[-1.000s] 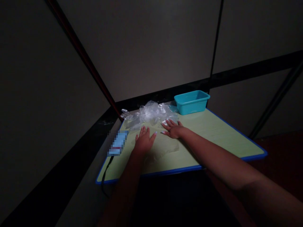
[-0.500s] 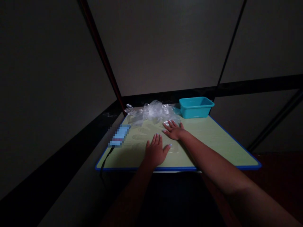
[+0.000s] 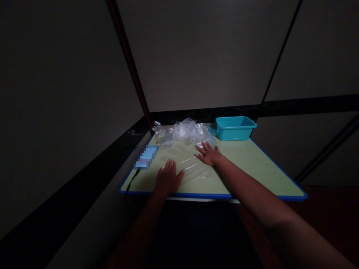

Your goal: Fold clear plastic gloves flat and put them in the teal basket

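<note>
A clear, thin plastic sheet with finger-like shapes, looking like a disposable glove (image 3: 193, 168), lies flat on the table (image 3: 260, 168). My left hand (image 3: 168, 177) rests palm down on its near left part, fingers stretched and thumb apart. Farther forward and to the right, my right hand (image 3: 208, 154) is pressed flat with spread fingers on the plastic. Creases run across the film between both hands. Just beyond them sits a crumpled heap of clear plastic (image 3: 186, 130).
A turquoise plastic basin (image 3: 235, 130) stands at the back right corner. On the left edge lies a blurred-out phone-like device (image 3: 146, 157) with a dark cable (image 3: 130, 184) hanging over the side. Walls close in behind and at the left.
My left hand has slid to the left across the plastic, and creases now show between the hands. My right hand stays in place. The view has shifted slightly.
</note>
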`<state>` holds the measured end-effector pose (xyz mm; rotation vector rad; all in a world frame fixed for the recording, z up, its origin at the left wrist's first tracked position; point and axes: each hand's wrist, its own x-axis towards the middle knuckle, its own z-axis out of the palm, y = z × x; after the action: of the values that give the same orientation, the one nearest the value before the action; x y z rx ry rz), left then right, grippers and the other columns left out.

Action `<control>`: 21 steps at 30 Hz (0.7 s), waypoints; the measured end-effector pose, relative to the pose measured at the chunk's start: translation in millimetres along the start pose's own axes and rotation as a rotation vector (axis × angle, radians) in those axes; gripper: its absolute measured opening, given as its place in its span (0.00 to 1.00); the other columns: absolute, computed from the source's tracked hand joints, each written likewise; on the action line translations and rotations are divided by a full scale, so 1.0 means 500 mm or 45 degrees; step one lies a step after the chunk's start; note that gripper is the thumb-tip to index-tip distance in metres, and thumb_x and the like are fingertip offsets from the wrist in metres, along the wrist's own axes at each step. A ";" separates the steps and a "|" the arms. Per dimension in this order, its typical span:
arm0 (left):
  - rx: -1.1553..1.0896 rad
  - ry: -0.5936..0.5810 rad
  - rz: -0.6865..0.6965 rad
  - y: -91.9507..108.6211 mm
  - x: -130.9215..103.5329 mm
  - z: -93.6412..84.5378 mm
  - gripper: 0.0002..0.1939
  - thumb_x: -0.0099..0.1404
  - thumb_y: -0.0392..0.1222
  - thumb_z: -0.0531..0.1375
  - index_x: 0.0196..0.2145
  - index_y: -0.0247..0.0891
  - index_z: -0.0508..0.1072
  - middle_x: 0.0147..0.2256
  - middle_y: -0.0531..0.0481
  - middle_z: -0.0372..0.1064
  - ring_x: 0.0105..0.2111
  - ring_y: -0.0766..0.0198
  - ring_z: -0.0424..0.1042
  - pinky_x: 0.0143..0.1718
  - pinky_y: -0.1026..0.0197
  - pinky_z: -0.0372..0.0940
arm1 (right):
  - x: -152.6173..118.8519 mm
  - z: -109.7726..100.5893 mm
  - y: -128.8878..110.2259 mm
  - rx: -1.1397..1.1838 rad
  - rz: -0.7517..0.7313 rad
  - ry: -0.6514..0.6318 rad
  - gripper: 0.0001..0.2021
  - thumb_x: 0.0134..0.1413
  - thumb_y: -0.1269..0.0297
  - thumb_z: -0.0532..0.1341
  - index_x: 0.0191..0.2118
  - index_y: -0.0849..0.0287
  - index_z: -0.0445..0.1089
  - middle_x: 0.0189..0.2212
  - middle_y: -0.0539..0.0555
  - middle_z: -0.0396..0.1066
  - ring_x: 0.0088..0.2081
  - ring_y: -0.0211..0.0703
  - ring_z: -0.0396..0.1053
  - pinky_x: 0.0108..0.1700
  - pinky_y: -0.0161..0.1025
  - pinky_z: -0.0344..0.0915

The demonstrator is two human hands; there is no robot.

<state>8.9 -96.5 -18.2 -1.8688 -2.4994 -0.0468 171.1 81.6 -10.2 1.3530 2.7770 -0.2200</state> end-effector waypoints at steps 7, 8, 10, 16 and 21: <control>0.056 -0.048 -0.115 -0.057 -0.028 -0.005 0.38 0.66 0.59 0.37 0.63 0.27 0.46 0.65 0.38 0.36 0.64 0.53 0.38 0.59 0.40 0.44 | -0.004 -0.004 -0.001 -0.005 0.003 -0.003 0.35 0.55 0.37 0.36 0.66 0.45 0.33 0.67 0.54 0.24 0.65 0.52 0.23 0.58 0.65 0.31; 0.054 -0.050 -0.130 -0.059 -0.030 -0.005 0.38 0.66 0.59 0.36 0.63 0.28 0.46 0.65 0.38 0.36 0.64 0.53 0.38 0.59 0.40 0.43 | -0.005 -0.005 -0.001 0.001 0.002 -0.004 0.35 0.55 0.37 0.36 0.66 0.44 0.33 0.67 0.54 0.24 0.65 0.52 0.23 0.58 0.65 0.31; 0.041 -0.054 -0.153 -0.060 -0.032 -0.003 0.38 0.66 0.59 0.36 0.64 0.29 0.46 0.65 0.39 0.36 0.64 0.53 0.38 0.59 0.39 0.42 | -0.006 -0.007 -0.001 0.013 -0.002 -0.005 0.35 0.56 0.38 0.35 0.66 0.44 0.33 0.67 0.54 0.24 0.65 0.52 0.22 0.58 0.65 0.31; 0.000 -0.027 -0.098 -0.041 -0.001 -0.024 0.37 0.66 0.59 0.35 0.64 0.31 0.45 0.65 0.37 0.33 0.65 0.53 0.33 0.58 0.36 0.40 | -0.008 -0.012 0.000 0.073 -0.020 -0.024 0.33 0.56 0.39 0.33 0.66 0.43 0.33 0.66 0.52 0.23 0.65 0.51 0.22 0.58 0.66 0.28; -0.026 -0.116 0.428 -0.008 0.087 -0.080 0.41 0.63 0.65 0.41 0.65 0.37 0.42 0.66 0.41 0.28 0.65 0.54 0.28 0.60 0.43 0.36 | -0.006 -0.014 0.013 0.078 0.008 0.004 0.32 0.58 0.41 0.34 0.66 0.45 0.33 0.66 0.53 0.22 0.65 0.50 0.21 0.57 0.66 0.25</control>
<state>-7.3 -57.3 23.4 -2.3198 -2.2060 0.0184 178.1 84.4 -3.7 1.3760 2.7904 -0.3052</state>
